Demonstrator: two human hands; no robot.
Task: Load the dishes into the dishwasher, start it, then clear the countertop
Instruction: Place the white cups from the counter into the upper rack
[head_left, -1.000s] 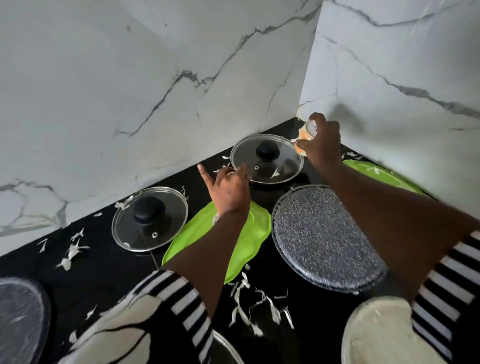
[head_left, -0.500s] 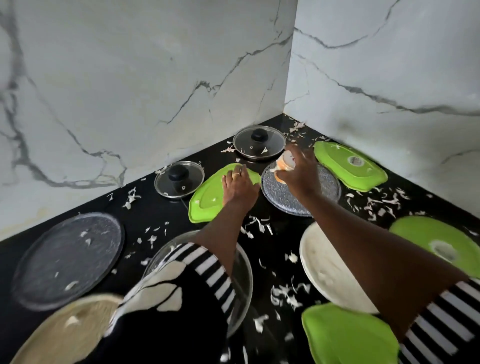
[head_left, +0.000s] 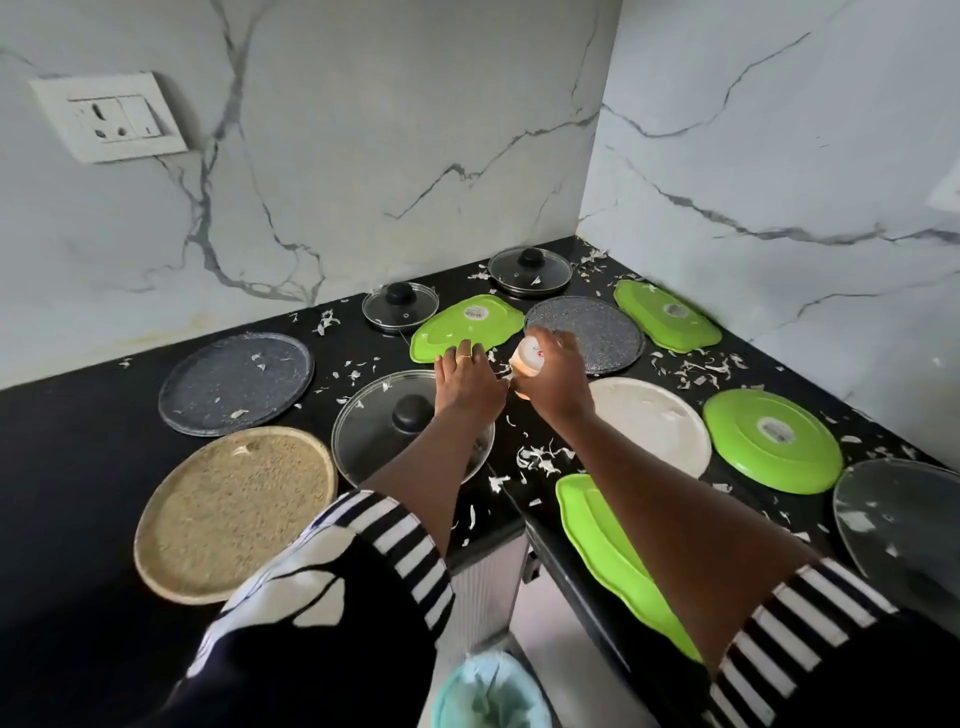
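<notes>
Head view, my right grip (head_left: 561, 387) closed round a small orange-and-white bottle (head_left: 525, 361), my left grip (head_left: 467, 383) flat with straight fingers touching the near edge of a green plate (head_left: 470, 322), glass lid (head_left: 363, 447) under that forearm, white scraps (head_left: 540, 457) strewn over the black table (head_left: 78, 441).

On the black countertop (head_left: 78, 415), strewn with white scraps (head_left: 540, 457), the left hand (head_left: 467, 382) lies flat with its fingertips on a green plate (head_left: 467, 322) while the right hand (head_left: 558, 382) grips a small pale container (head_left: 527, 361) (orange-tinted, tilted) just beside it.
</notes>
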